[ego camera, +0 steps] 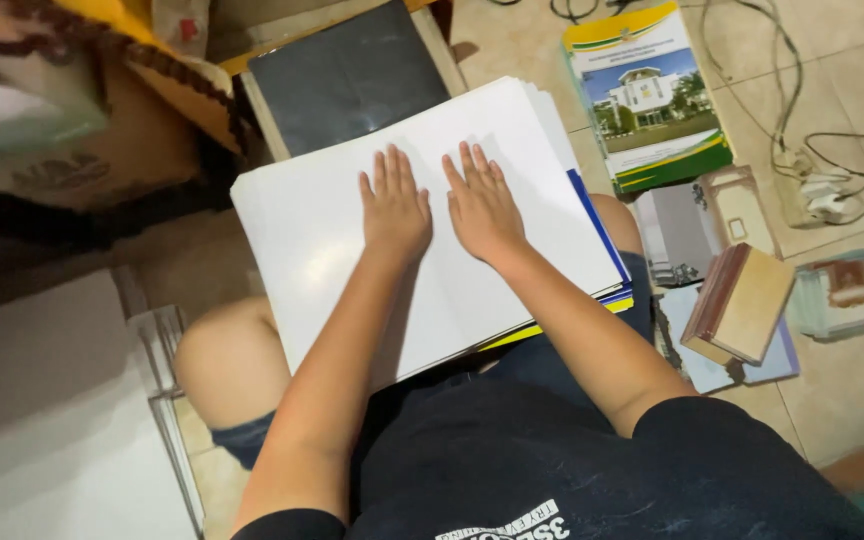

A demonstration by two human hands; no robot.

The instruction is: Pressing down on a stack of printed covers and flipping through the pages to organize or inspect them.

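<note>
A thick stack of large white sheets (312,240) rests across my lap, with blue and yellow covers showing at its right edge. Both of my hands lie flat on the top sheet, side by side with fingers spread. My left hand (395,205) presses near the middle of the stack. My right hand (482,205) lies just to its right, almost touching it. Neither hand grips anything.
A dark board (347,75) lies beyond the stack. A pile of green and yellow booklets (647,95) sits on the tiled floor at the right, with small notebooks (742,300), a power strip (817,195) and cables. A cardboard box (82,110) stands at the left.
</note>
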